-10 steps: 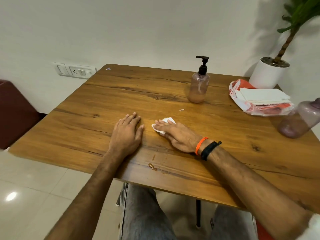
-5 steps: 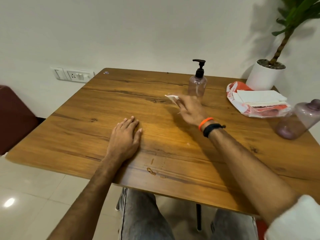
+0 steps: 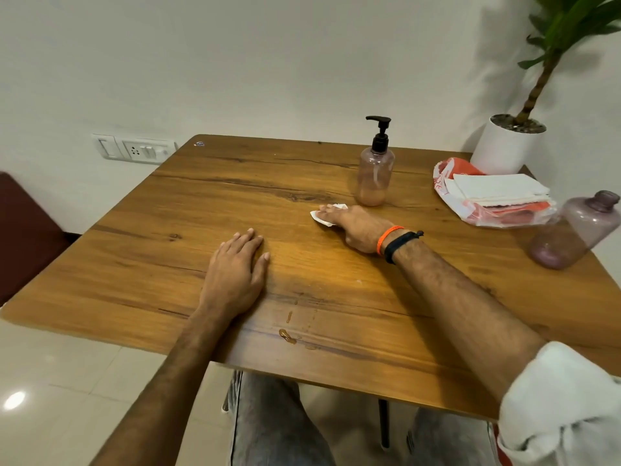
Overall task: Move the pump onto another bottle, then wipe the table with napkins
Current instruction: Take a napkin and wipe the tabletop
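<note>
1. The left hand lies flat on the table, palm down, fingers straight and together, holding nothing. Its forearm runs back toward the near edge, and it sits well to the left of the working hand.
2. Near the front edge, below and between the two hands, a small brownish spill shows on the wood, apart from the napkin.
3. The napkin is a small white crumpled piece, pinned to the table under the right hand's fingertips. It is light, soft and limp, so it likely tears or bunches if dragged by one corner. Pressing it flat under several fingers suits it better than pinching.
4. The right hand reaches forward with the arm extended, fingers stretched over the napkin and pressing it down, palm low. Whether the thumb curls under is hidden.
5. Just beyond that hand stands the bottle with the black pump fitted.
6. Further right lie a stack of napkins and the capless second bottle, well apart from the hand.
</note>
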A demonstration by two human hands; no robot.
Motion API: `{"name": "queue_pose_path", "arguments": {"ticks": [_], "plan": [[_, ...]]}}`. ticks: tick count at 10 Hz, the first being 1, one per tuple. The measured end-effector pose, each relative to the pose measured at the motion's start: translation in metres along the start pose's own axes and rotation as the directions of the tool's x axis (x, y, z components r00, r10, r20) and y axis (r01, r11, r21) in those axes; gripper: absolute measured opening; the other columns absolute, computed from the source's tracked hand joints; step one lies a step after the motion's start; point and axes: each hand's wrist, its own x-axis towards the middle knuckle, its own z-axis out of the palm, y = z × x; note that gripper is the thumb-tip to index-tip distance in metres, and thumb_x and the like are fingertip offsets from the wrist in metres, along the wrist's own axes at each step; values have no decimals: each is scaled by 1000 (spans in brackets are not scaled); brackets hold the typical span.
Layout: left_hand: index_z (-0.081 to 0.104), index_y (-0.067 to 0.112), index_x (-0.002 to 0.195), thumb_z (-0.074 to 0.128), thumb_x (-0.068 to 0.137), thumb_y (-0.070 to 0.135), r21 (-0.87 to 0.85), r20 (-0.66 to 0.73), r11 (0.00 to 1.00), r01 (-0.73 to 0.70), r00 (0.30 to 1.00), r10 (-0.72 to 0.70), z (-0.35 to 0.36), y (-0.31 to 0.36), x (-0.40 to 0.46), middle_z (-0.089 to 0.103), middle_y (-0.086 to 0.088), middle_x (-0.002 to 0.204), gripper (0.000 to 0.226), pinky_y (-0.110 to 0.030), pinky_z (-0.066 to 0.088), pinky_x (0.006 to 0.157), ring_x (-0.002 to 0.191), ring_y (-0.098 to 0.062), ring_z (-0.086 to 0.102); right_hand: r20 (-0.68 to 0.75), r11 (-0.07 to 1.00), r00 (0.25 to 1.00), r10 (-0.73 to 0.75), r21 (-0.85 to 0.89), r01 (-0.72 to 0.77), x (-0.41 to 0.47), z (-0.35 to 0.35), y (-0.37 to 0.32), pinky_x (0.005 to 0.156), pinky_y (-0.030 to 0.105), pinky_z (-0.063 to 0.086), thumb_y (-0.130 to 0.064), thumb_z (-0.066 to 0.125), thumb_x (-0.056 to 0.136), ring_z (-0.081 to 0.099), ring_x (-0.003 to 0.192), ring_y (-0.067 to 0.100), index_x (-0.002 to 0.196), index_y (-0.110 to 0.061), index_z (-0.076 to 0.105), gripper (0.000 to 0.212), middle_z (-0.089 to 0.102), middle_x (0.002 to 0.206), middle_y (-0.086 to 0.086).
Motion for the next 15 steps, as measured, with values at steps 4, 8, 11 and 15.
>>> {"name": "queue_pose_path", "arguments": {"ticks": [4, 8, 11, 15], "plan": [[44, 14, 142, 41, 100, 36, 4, 18, 1000, -1, 1000, 1, -2, 1, 0, 35, -5, 154, 48, -42, 19, 119, 145, -22, 26, -58, 988, 986, 155, 23, -154, -53, -6, 27, 118, 36, 26, 14, 43, 84, 33, 141, 24, 147, -26, 36, 75, 33, 156, 1], [46, 14, 141, 42, 99, 37, 14, 8, 1000, 6, 1000, -6, 0, 1, 2, 37, -5, 154, 48, -43, 21, 118, 144, -23, 28, -78, 972, 994, -77, 215, 92, -103, 26, -69, 118, 23, 20, 15, 39, 80, 33, 142, 14, 144, -18, 43, 72, 42, 151, 2], [47, 15, 141, 43, 99, 37, 5, 3, 1000, 10, 1000, -10, 0, 1, 1, 37, -4, 154, 47, -42, 20, 118, 144, -22, 28, -272, 952, 929, 253, 240, -189, -30, -12, -4, 109, 22, 31, 18, 42, 81, 46, 133, 25, 137, -18, 52, 68, 50, 144, 7], [45, 16, 142, 42, 99, 38, -1, 9, 1000, -10, 1000, 10, 2, -3, 2, 37, -4, 154, 48, -43, 20, 118, 144, -22, 28, -49, 985, 984, 171, -8, -172, -48, -5, 30, 116, 36, 23, 13, 43, 84, 32, 141, 24, 148, -27, 34, 76, 31, 157, -1]]}}
